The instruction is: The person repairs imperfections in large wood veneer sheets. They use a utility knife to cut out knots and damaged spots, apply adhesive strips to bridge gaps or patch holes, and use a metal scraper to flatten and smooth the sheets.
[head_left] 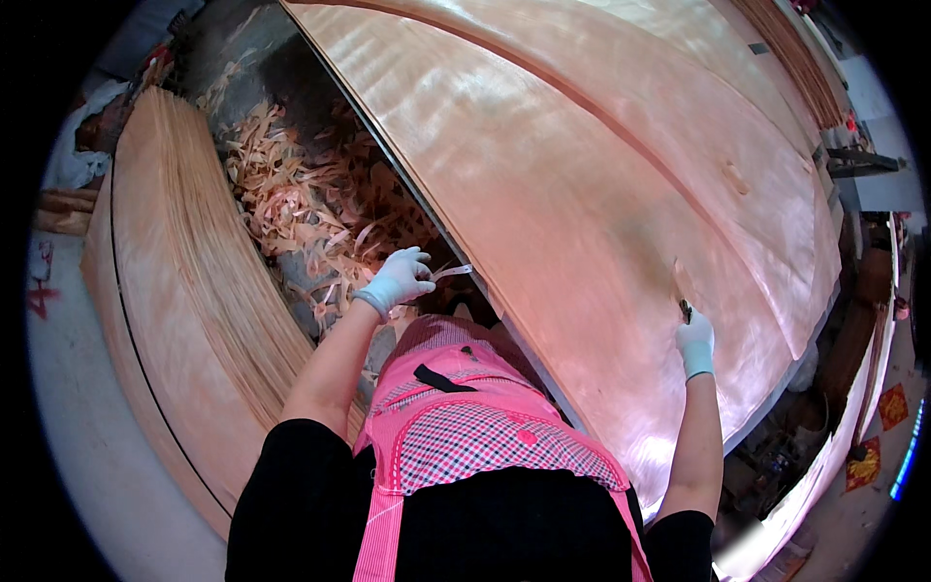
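Note:
My left hand (pixel 396 281), in a white glove, is at the near left edge of the veneer stack, fingers pinched on a thin pale strip (pixel 453 272) that reaches to the sheet's edge. Over the right part of the top veneer sheet (pixel 543 223) is my right hand (pixel 695 336), also gloved. It is closed around a small dark-handled tool (pixel 686 310), whose exact kind I cannot make out. Just beyond the tool, a narrow light-brown piece (pixel 679 276) shows against the sheet; whether it belongs to the tool is unclear.
A tall stack of veneer sheets (pixel 194 223), bound with a dark strap, stands at my left. Loose veneer scraps (pixel 291 189) cover the floor between the stacks. Another wavy sheet (pixel 630 87) overlaps the far side of the work surface. A dark metal bracket (pixel 861 162) juts out at the right.

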A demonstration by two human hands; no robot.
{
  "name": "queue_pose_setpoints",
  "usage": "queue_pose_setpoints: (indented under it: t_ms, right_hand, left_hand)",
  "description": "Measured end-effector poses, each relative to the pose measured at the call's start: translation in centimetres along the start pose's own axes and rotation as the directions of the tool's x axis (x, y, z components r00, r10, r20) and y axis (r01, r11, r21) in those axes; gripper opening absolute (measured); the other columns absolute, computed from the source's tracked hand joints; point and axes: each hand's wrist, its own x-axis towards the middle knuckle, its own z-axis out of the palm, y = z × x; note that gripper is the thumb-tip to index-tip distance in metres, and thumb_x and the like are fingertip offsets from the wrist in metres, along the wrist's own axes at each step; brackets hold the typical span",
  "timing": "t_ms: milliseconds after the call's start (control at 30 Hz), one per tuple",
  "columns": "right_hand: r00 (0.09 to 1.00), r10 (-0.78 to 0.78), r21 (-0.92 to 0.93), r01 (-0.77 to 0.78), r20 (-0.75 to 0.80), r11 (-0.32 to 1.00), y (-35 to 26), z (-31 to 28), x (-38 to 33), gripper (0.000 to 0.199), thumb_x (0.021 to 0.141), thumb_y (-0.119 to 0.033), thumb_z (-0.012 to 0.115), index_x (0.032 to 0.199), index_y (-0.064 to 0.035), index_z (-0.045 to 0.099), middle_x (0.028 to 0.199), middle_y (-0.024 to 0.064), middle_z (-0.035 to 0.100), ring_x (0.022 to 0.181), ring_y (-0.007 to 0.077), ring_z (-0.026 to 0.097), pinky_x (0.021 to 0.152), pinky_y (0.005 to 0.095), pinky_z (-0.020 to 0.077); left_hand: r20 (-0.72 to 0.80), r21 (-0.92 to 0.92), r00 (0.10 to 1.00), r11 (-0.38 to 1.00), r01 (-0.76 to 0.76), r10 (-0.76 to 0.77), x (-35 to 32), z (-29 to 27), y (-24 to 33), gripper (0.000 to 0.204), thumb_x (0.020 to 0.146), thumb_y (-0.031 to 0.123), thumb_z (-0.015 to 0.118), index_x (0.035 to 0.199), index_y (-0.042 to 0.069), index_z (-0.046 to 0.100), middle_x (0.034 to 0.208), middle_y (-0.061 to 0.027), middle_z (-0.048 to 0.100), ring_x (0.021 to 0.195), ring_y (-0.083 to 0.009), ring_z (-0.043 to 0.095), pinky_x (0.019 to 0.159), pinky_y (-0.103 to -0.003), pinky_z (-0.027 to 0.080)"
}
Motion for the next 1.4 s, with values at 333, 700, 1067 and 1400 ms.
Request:
queue_pose_setpoints:
  t_ms: [333, 700, 1067, 1400]
  right_hand:
    - [0.999, -0.043, -0.046, 0.042, -0.007, 0.998, -1.6, -1.1, -0.8, 0.043, 0.085, -0.012, 0.051, 0.125, -0.0135, 0.067, 0.113, 0.0222, 0.067, 0.106, 0.0379, 0.065, 0.09, 0.0436, 0.0516]
    - [0.994, -0.074, 0.03, 0.077, -0.08, 0.997, -0.1, -1.1, -0.9, 0.058, 0.085, -0.005, 0.052, 0.141, -0.0199, 0.053, 0.122, 0.0163, 0.064, 0.105, 0.0358, 0.065, 0.088, 0.0454, 0.0526]
    - [0.971, -0.232, -0.305, 0.204, -0.059, 0.93, -0.6, 0.2, 0.3, 0.055, 0.085, -0.008, 0.057, 0.14, -0.0125, 0.053, 0.136, 0.012, 0.054, 0.119, 0.0282, 0.057, 0.097, 0.0415, 0.0487]
    - [0.945, -0.289, -0.14, 0.268, -0.156, 0.953, 0.9, 1.4, 0.3, 0.046, 0.088, -0.009, 0.055, 0.134, -0.0048, 0.056, 0.144, 0.012, 0.052, 0.129, 0.0265, 0.052, 0.106, 0.0406, 0.0435]
  left_hand:
    - [0.369, -0.432, 0.924, 0.862, 0.265, -0.099, -5.3, -8.0, 6.4, 0.027, 0.084, 0.015, 0.075, 0.106, 0.0, 0.072, 0.098, 0.0002, 0.069, 0.082, -0.0087, 0.062, 0.072, -0.025, 0.051]
    - [0.205, -0.844, 0.968, 0.526, 0.103, 0.141, 0.8, -11.5, 24.3, 0.022, 0.097, 0.02, 0.061, 0.095, -0.001, 0.062, 0.083, -0.0121, 0.072, 0.059, -0.0074, 0.058, 0.057, -0.021, 0.047]
    - [0.396, -0.693, 0.902, 0.701, 0.17, 0.172, 11.8, -2.9, 38.8, 0.03, 0.096, 0.022, 0.065, 0.106, -0.007, 0.067, 0.065, -0.0011, 0.056, 0.053, -0.0108, 0.056, 0.053, -0.026, 0.048]
    - [0.476, -0.649, 0.86, 0.734, 0.2, 0.186, 21.9, 6.7, 41.6, 0.032, 0.095, 0.02, 0.068, 0.115, -0.004, 0.068, 0.066, -0.0006, 0.059, 0.048, -0.0097, 0.054, 0.047, -0.027, 0.045]
